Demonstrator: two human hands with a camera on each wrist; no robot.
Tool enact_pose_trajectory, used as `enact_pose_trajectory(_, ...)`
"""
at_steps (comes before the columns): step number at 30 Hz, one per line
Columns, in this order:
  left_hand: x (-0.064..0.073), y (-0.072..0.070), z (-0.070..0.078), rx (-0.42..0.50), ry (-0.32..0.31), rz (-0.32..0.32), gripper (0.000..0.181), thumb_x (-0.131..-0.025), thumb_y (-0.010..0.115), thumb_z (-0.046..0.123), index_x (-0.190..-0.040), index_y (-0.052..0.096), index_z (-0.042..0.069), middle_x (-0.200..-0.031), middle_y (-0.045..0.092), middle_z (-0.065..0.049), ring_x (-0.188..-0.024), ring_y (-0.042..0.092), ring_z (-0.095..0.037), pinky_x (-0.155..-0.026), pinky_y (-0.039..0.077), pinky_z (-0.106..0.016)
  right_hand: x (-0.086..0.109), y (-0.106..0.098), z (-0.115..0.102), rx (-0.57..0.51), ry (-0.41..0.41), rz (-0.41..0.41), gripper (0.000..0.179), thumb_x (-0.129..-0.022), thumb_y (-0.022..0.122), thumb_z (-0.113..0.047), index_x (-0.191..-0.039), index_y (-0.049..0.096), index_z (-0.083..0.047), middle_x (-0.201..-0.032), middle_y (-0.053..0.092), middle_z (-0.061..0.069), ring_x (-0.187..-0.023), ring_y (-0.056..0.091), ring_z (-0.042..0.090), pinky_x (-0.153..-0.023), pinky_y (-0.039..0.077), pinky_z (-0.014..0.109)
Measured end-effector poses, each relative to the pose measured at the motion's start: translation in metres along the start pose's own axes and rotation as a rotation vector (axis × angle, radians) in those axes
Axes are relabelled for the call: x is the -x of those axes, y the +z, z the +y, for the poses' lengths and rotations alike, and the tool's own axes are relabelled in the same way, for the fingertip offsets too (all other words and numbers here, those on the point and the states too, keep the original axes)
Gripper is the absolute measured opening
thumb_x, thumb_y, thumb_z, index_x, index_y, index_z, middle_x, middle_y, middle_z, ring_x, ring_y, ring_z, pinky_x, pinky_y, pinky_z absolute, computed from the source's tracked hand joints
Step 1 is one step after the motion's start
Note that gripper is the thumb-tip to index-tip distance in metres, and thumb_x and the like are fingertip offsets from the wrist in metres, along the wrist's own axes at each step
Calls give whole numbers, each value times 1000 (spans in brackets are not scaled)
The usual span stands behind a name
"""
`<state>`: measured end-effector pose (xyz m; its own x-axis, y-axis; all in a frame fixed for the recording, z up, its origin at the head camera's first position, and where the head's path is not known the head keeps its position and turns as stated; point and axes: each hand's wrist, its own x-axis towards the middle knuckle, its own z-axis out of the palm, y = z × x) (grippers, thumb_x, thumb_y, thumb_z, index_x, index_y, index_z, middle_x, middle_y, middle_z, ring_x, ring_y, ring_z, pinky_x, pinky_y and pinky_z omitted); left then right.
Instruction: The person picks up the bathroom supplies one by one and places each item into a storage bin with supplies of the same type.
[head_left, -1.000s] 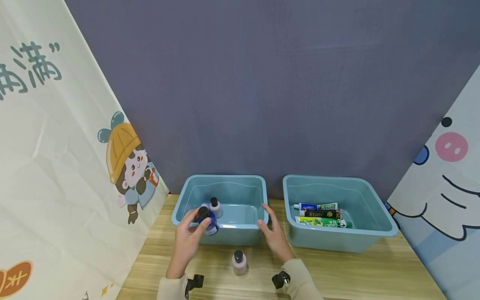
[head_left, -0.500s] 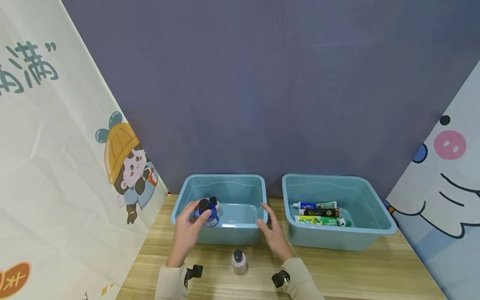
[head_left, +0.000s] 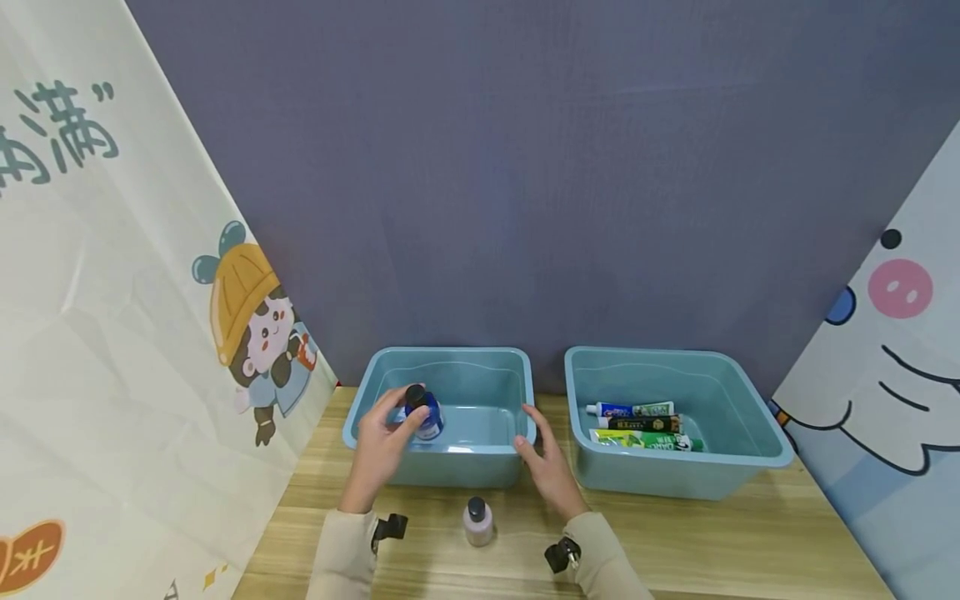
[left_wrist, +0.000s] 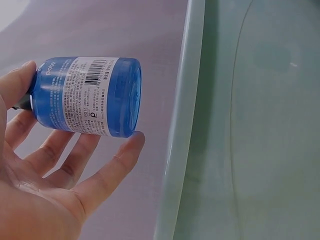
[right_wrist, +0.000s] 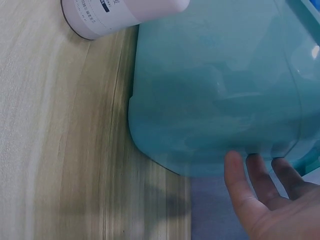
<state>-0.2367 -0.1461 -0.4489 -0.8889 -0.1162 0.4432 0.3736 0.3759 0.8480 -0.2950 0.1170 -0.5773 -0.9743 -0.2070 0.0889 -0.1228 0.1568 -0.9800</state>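
Observation:
Between the thumb and fingers of my left hand (head_left: 384, 437), a small blue bottle (left_wrist: 87, 95) with a black cap is held near its neck. It bears a white label with a barcode. In the head view, the bottle is over the left part of a blue-green bin (head_left: 480, 467). My right hand (head_left: 553, 471) is at the bin's front right corner. Its fairly straight fingers (right_wrist: 260, 182) touch the outer wall. A pale pink bottle (head_left: 477, 525) with a black cap stands upright on the table in front of the bin. My left hand and the blue bottle hide other bottles inside the bin.
To the right stands a second blue-green bin (head_left: 750, 458). Several toothpaste tubes (head_left: 639, 425) lie in it, on its left side. A dark grey wall (head_left: 480, 183) rises behind both bins. The table (head_left: 675, 542) has a wood-grain top.
My left hand has carried the blue bottle forward and slightly right, from the front rim to inside the bin's outline, where it now covers the pink bottle there. My right hand stays at the corner.

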Motion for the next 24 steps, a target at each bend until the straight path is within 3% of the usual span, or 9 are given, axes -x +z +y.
enact_pose_trajectory(4,-1,1,15,-9,19,-18,33,-95,70,3,-128,69,4,-120,70,-16,-103,58,-2,-78,58,-21,1,-2,0,14,-9,3,63,-102,55,-52,-159,31,-38,-171,21,8,-155,21,43,-114,30,72)
enact_pose_trajectory(6,-1,2,16,-6,18,-20,34,-95,70,3,-128,69,3,-120,70,-16,-104,58,-2,-79,58,-20,1,-3,0,15,-4,2,63,-102,55,-53,-159,31,-39,-171,21,7,-155,21,42,-114,30,71)
enact_pose_trajectory(15,-13,5,-18,-26,22,-32,36,-97,70,7,-133,67,9,-125,69,-15,-107,59,-6,-79,58,-20,2,-4,0,24,4,-1,62,-102,55,-52,-158,32,-40,-171,21,8,-155,21,44,-114,28,73)
enact_pose_trajectory(21,-20,1,-20,-33,47,-43,34,-97,72,15,-131,69,19,-122,70,-5,-107,61,-11,-79,58,-22,1,-1,0,6,-3,-20,62,-102,55,-53,-158,32,-39,-172,20,7,-155,20,44,-114,27,74)
enact_pose_trajectory(24,-24,2,-18,-66,58,-61,35,-97,72,20,-131,69,17,-120,70,-4,-107,60,-14,-80,58,-23,0,-1,0,-6,-3,-13,62,-102,55,-52,-158,32,-39,-171,20,5,-157,17,42,-114,24,75)
